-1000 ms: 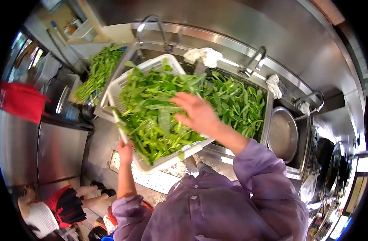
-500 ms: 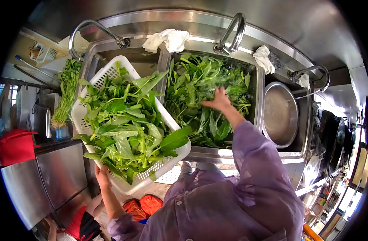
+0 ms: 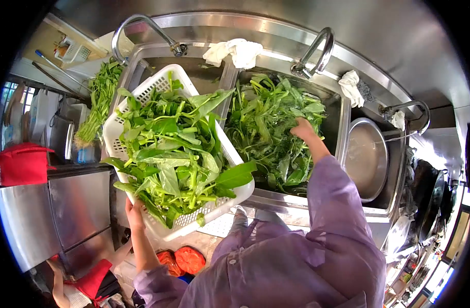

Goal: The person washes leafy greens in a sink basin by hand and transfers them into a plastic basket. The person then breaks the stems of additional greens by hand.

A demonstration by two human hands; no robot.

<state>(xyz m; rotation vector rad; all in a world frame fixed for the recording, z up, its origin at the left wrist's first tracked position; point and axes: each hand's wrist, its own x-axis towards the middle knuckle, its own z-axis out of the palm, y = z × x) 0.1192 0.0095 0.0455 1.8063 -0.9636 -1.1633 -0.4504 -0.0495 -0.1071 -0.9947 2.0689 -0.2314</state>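
My left hand (image 3: 136,214) grips the near-left rim of a white perforated plastic basket (image 3: 117,134). The basket is tilted and rests over the left sink and its front edge. Leafy greens with long pointed leaves and thick pale stems (image 3: 168,154), which look like water spinach, are heaped in it. In the middle sink, more leafy greens (image 3: 268,120) lie in water. My right hand (image 3: 303,127) is among them at the right side, its fingers curled closed on some leaves. Its fingertips are partly hidden by the greens.
Three curved taps line the back, the middle tap (image 3: 322,49) above the greens. White cloths (image 3: 240,52) lie on the ledge. A metal bowl (image 3: 367,159) sits in the right sink. A bundle of greens (image 3: 99,100) lies at left. Another person's arm (image 3: 59,285) shows at lower left.
My right hand has gone from spread fingers over the greens to a closed grip further right. My left hand still holds the basket. The whole view has shifted slightly.
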